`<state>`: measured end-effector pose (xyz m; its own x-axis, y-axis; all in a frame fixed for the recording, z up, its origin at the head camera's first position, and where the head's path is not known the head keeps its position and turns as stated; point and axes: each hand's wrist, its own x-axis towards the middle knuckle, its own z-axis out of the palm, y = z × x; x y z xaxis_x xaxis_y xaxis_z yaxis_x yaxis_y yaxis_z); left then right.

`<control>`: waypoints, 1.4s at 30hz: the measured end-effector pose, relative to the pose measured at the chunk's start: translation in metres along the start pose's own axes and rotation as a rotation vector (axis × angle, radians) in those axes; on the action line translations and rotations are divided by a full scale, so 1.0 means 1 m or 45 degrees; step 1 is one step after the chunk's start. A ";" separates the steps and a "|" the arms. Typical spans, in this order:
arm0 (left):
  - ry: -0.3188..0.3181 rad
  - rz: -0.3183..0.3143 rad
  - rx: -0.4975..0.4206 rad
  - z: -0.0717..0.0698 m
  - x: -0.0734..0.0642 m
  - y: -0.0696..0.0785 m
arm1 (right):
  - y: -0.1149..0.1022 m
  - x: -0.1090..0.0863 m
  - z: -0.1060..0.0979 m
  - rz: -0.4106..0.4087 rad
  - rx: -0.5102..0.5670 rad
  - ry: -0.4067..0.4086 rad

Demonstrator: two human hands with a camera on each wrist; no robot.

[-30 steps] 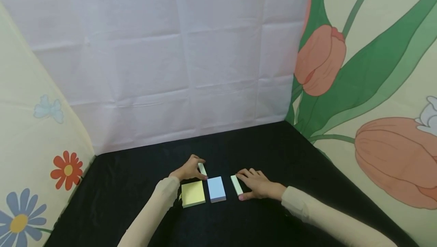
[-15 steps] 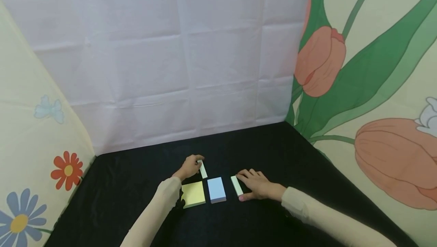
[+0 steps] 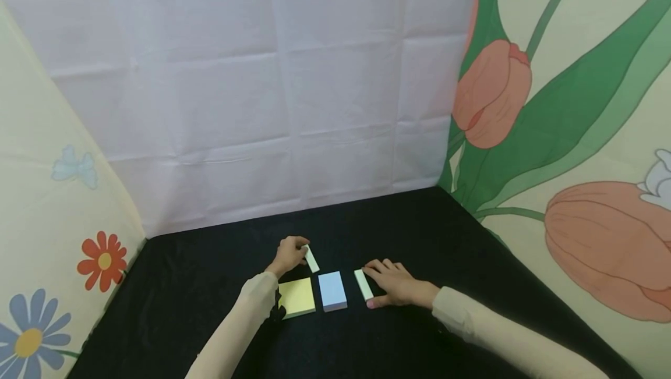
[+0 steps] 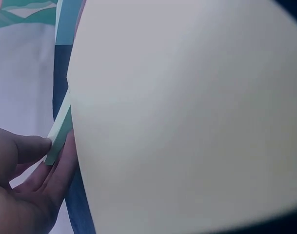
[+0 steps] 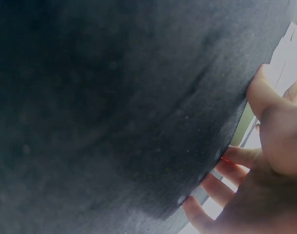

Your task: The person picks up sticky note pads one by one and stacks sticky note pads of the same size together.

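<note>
My left hand [image 3: 288,255] pinches the far end of a narrow pale green sticky note pad [image 3: 311,259], which slants behind the other pads. In the left wrist view, thumb and fingers meet across the end of that strip [image 4: 60,129]. My right hand [image 3: 394,283] spans a second narrow pale green sticky note pad [image 3: 363,284], thumb at its near end and index finger at its far end; the other fingers are spread. Between the hands lie a square yellow sticky note pad [image 3: 297,297] and a light blue sticky note pad [image 3: 332,291], side by side with a small gap.
A black cloth [image 3: 377,338] covers the table. White fabric [image 3: 225,88] hangs behind it, with a flower-printed sheet [image 3: 99,204] at left and a tulip-printed sheet [image 3: 603,134] at right. One large pale surface [image 4: 177,117] blocks most of the left wrist view.
My left thumb has left the near end of its narrow pad, and the hand has moved to the far end, uncovering more of the strip. The right hand stays put.
</note>
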<state>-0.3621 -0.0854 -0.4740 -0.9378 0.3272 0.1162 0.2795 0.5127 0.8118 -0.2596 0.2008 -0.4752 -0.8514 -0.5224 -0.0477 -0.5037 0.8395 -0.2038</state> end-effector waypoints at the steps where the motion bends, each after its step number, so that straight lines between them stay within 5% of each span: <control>1: 0.001 0.003 -0.007 0.000 0.000 -0.001 | 0.000 0.000 0.000 0.000 -0.001 0.000; 25: 0.071 0.118 -0.133 -0.003 0.003 0.005 | -0.003 0.000 0.000 -0.005 -0.004 0.007; 42: -0.020 0.132 -0.332 -0.002 0.006 0.008 | -0.002 0.000 0.001 0.014 0.006 0.002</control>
<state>-0.3662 -0.0809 -0.4655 -0.9029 0.3809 0.1992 0.3096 0.2550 0.9160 -0.2586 0.1992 -0.4758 -0.8571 -0.5129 -0.0488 -0.4935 0.8446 -0.2077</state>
